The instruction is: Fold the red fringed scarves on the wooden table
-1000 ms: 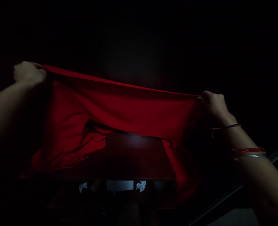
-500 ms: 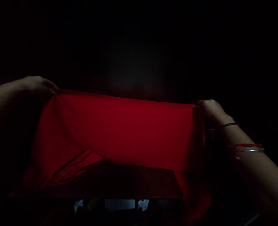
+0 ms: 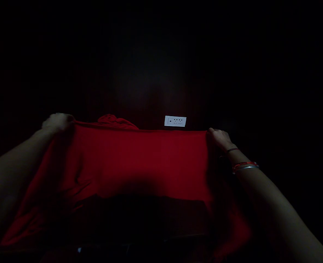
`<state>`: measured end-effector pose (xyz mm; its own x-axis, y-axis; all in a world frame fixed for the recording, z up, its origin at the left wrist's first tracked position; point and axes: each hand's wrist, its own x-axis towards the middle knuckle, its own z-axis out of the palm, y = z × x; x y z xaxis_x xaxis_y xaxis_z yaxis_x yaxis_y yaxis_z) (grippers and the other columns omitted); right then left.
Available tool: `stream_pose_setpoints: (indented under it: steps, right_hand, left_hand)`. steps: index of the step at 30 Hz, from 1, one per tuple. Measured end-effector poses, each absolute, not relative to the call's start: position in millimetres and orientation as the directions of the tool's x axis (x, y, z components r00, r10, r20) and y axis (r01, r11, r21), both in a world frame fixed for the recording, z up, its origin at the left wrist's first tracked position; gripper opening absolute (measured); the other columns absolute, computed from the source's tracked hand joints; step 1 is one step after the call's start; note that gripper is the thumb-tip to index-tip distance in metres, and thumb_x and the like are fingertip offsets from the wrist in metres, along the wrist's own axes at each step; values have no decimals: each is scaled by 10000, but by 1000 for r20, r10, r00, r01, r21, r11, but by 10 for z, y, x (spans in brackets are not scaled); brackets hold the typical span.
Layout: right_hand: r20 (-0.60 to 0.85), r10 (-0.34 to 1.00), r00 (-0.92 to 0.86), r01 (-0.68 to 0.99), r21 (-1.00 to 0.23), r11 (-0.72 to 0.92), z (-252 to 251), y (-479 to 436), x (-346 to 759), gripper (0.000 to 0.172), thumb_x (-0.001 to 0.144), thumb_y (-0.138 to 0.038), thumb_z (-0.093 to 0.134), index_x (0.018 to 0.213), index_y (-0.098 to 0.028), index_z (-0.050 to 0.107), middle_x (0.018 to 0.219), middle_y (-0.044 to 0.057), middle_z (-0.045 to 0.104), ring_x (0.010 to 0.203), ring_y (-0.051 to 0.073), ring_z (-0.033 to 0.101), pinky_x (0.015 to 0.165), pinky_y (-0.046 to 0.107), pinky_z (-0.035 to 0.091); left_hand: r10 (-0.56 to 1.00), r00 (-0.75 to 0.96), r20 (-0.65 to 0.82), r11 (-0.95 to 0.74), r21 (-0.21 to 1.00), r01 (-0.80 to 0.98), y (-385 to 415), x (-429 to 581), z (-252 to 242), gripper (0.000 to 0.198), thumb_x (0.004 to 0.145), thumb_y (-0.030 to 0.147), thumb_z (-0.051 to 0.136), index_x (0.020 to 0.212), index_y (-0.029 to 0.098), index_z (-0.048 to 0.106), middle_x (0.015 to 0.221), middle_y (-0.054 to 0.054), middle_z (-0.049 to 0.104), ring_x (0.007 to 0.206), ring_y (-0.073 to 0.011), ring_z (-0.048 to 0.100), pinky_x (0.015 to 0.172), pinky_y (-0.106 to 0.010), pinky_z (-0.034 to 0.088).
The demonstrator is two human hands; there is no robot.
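Observation:
A large red cloth (image 3: 139, 160) lies stretched between my two hands over a dark wooden table (image 3: 156, 215). My left hand (image 3: 57, 121) grips the cloth's far left corner, fingers closed on the edge. My right hand (image 3: 219, 138) pinches the far right corner; bracelets and a thread circle that wrist. The cloth's near part hangs over the table's sides at left and right. A small bunched fold of red cloth (image 3: 114, 119) rises behind the far edge.
A white wall socket plate (image 3: 175, 121) shows on the dark wall just beyond the cloth. The room is very dark, and everything around the table is lost in shadow.
Both hands have moved forward and down with the cloth, laying it flatter over the table. The view tilted up, revealing the socket plate and hiding the white items below the table's near edge.

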<state>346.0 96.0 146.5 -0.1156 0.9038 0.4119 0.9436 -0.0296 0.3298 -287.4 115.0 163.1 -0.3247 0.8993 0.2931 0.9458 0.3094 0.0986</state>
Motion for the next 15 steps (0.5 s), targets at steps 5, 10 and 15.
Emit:
stream_pose_setpoints:
  steps: [5,10,15]
  right_hand:
    - [442,881,-167,945,327,15,1299,811,3491,305,848,-346,257,908,-162,492,817,93,600,668,174,553,498,228,279]
    - [447,874,-191,962,264,75,1059,343,3494,295,834,-360,283,852,-168,506,762,70,588,600,146,519,476,223,249]
    - [496,854,-158,970,241,40,776,-160,3511,295,837,-346,287,804,-165,518,752,72,580,599,153,507,521,238,276]
  left_hand:
    - [945,-232,228,226,53,973,1086,-3080,1496,299,742,369,426,953,191,540,801,27,573,809,-160,475,735,-255,367]
    - [969,-197,152,185,85,979,849,-3205,1327,255,669,364,439,803,185,561,681,48,570,819,-174,491,758,-250,339]
    - [970,-206,125,174,227,958,573,-3119,1181,314,573,496,423,593,203,533,487,37,528,789,-214,508,757,-307,332]
